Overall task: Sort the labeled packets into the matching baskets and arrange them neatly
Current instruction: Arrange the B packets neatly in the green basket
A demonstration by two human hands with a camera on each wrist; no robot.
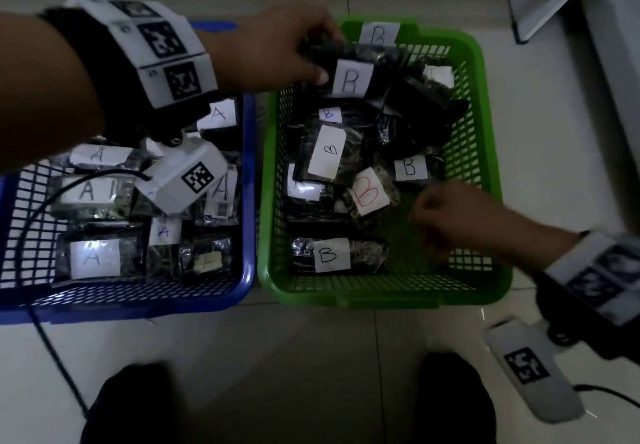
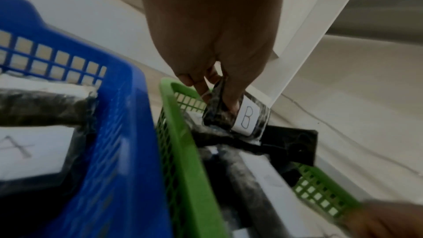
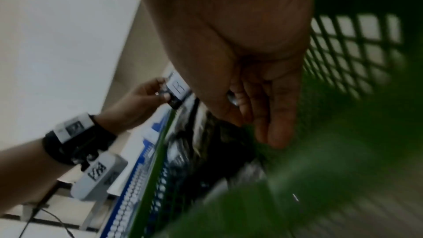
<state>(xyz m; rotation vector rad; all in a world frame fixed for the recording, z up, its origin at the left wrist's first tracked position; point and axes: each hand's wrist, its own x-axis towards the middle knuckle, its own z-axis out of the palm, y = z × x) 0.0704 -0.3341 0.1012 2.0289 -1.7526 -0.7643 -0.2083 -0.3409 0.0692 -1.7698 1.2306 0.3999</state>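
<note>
Two mesh baskets sit side by side on the tiled floor [image 1: 311, 357], their long rims almost touching down the middle of the head view. The blue basket [image 1: 247, 201] fills the left of the frame, packed wall to wall with dark packets bearing white "A" labels. The green basket [image 1: 485, 153] stands right of centre; its left half and upper right corner are crowded with "B" packets [image 1: 327, 153], while the lower right of its floor shows bare green mesh, the one open patch inside it. A paper "B" tag [image 1: 378, 33] stands at its far rim.

The left hand [image 1: 277, 52] reaches across from the upper left, its grip clamped on a held packet [image 1: 353, 75]: thumb on the near face beside the label, fingers behind. The left wrist view shows the same pinch [image 2: 219, 82] on the packet [image 2: 235, 117], raised above the basket's upper left corner and the pile below it. This packet is black, glossy, plastic-wrapped, with a white rectangular label and a handwritten black "B".

The right hand [image 1: 446, 215] comes in from the lower right and hovers over the bare mesh, fingers loosely curled with nothing in its grip; the right wrist view [image 3: 263, 97] shows the same, blurred.

White furniture edges cross the upper right corner, well apart from the baskets.
</note>
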